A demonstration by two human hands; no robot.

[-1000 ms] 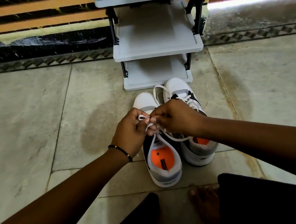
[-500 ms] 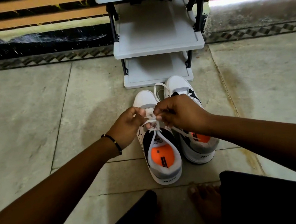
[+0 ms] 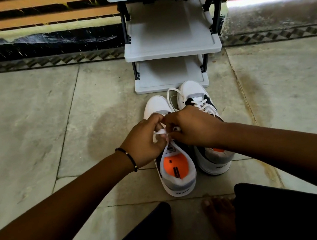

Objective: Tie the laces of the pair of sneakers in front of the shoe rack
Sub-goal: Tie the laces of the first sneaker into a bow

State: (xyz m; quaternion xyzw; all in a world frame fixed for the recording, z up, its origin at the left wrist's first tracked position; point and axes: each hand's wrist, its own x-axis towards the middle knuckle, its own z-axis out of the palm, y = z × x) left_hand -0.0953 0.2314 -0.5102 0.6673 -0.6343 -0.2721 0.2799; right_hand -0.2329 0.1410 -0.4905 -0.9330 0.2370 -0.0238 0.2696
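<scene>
Two white, grey and black sneakers with orange insoles stand side by side on the stone floor, toes toward the rack. Over the left sneaker (image 3: 178, 176), my left hand (image 3: 143, 141) and my right hand (image 3: 193, 127) meet, each pinching its white lace (image 3: 160, 132) above the tongue. My hands hide the knot area. The right sneaker (image 3: 195, 93) sits slightly farther forward, and its loose white lace (image 3: 171, 97) loops out toward the left toe.
A grey three-tier shoe rack (image 3: 172, 50) with black posts stands against the wall just beyond the sneakers. My bare foot (image 3: 220, 213) and dark trouser legs (image 3: 282, 214) are at the bottom. Stone floor slabs (image 3: 30, 129) extend left and right.
Both hands have stayed on the left sneaker's lace, working it with the fingers closer together over the tongue. The view has shifted slightly; the shoes have not moved.
</scene>
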